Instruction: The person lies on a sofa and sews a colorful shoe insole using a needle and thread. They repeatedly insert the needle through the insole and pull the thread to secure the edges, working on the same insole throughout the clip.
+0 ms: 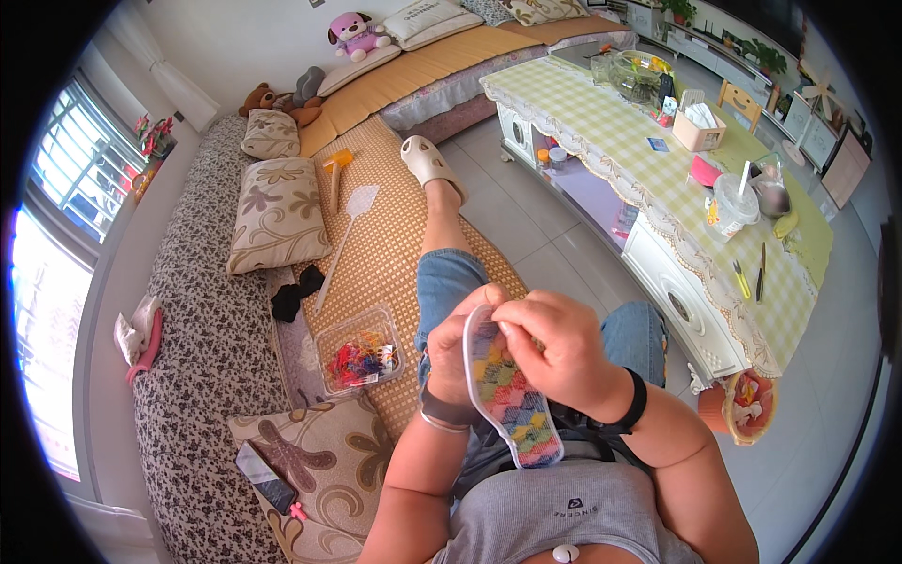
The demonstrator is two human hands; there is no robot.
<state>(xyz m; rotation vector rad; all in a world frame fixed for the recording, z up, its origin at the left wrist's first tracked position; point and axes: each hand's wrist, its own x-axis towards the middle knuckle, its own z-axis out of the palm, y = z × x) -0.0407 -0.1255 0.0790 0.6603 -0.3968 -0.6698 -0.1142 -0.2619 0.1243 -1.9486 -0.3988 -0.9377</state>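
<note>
An embroidered shoe insole (511,395) with a white edge and rows of coloured stitching hangs between my hands, above my lap. My left hand (458,352) grips its upper left edge. The fingers of my right hand (546,338) are pinched together at the insole's top right; whether they hold a needle or thread is too small to tell. To the left, a clear plastic box (358,350) of colourful thread lies on the woven sofa mat (394,282).
Left of me are a patterned cushion (338,458) bearing a smartphone (266,477), a fly swatter (359,202) and a mallet (336,176). At right stands a cloth-covered table (662,176) with a yellow-handled tool (740,279); a waste bin (719,407) stands beneath its near corner.
</note>
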